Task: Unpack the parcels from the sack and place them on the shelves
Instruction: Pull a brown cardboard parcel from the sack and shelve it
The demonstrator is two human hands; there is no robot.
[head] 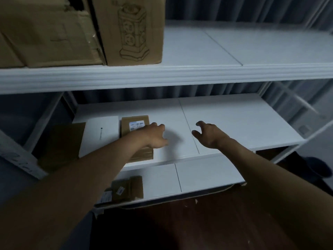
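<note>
Cardboard parcel (pixel 137 130) with a white label lies flat on the middle shelf (pixel 234 120), partly under my left hand (pixel 155 136), whose wrist crosses its near end. That hand reaches forward over the parcel's right edge, fingers loosely bent and gripping nothing; whether the palm touches the cardboard I cannot tell. My right hand (pixel 209 134) hovers well to the right of it over bare shelf board, fingers spread and curled like a claw, holding nothing. Left of the left hand, just beside the parcel, rests a white box (pixel 100 136), and farther left a dark flat cardboard sheet (pixel 61 143). Below my left forearm, on the lower shelf (pixel 198 177), lie several small brown parcels (pixel 126 190) with labels. Above both hands, the top shelf (pixel 234 51) carries two large cartons (pixel 86 29) at its left end, one printed with a line drawing.
</note>
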